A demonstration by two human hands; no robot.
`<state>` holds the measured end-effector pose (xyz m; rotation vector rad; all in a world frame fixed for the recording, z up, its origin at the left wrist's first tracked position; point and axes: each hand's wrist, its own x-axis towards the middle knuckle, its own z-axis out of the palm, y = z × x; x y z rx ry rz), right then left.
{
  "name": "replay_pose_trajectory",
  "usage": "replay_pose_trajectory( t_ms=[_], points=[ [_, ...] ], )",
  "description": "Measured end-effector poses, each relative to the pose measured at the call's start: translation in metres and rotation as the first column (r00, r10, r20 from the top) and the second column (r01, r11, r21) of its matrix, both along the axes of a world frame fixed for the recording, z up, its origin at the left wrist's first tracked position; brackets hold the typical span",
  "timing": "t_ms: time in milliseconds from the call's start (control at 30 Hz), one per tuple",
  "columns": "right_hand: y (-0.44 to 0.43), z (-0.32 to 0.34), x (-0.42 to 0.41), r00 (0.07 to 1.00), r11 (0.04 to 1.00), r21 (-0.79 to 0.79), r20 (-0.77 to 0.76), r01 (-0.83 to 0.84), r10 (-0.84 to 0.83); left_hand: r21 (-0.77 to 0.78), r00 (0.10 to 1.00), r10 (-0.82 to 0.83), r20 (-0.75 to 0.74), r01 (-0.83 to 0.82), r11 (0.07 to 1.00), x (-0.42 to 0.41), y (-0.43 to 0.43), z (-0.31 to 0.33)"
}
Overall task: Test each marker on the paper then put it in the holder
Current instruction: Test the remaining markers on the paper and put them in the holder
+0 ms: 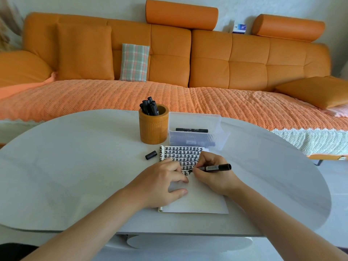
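Both hands work over the paper, side by side, w/ a narrow gap between them. On my feed the left hand rests palm-down on the paper, fingers bent, thumb out toward 3 o'clock, holding nothing. The right hand pinches an uncapped black marker. Its tip is on the sheet at the end of the lowest row of black marks, and its tail end points to 3 o'clock.

Biggest item is the orange sofa, across the whole bkgd at 12 o'clock. It has a woven orange cover on the seat and a plaid cushion leaning on the backrest at approx. 11 o'clock.

Next, the white oval table fills the fgd. The paper is a pad near the table ctr, upper part filled w/ rows of marks, lower part blank.

At 1 o'clock from the pad sits a clear plastic box; I can't tell if it touches the pad's top edge. A capped spare marker lies across inside it, w/ more dark shapes behind the ribbed wall.

At 11 o'clock from the pad, just beside the box, the tan round holder stands upright w/ stored markers bunched inside, leaning to 10 o'clock.

Smallest is a loose black cap, on its side on the table at 10 o'clock from the pad, just beside its corner and apart from the holder.
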<state>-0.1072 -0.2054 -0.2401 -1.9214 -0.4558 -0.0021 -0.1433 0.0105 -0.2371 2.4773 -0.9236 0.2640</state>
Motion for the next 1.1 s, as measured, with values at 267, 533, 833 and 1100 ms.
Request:
replay_pose_trajectory(
  t_ms=[267,533,833,1100],
  points=[
    [-0.002,0.002,-0.001,0.997,0.998,-0.020,-0.027,-0.067,0.067,-0.009,1.000,-0.008,0.015,0.008,1.000,0.001,0.000,-0.001],
    [-0.001,0.006,-0.001,0.999,0.999,0.014,-0.027,-0.030,0.031,-0.004,0.999,-0.017,0.047,0.018,1.000,0.002,0.001,-0.002],
    [0.001,0.025,0.009,0.990,0.998,0.054,0.140,0.021,-0.028,-0.241,0.985,0.167,0.048,-0.151,0.959,0.026,0.022,0.014],
    [-0.001,0.050,0.023,0.989,0.985,-0.106,-0.079,-0.134,0.126,0.005,0.881,0.474,0.009,-0.474,0.881,0.053,0.057,0.001]
  ],
)
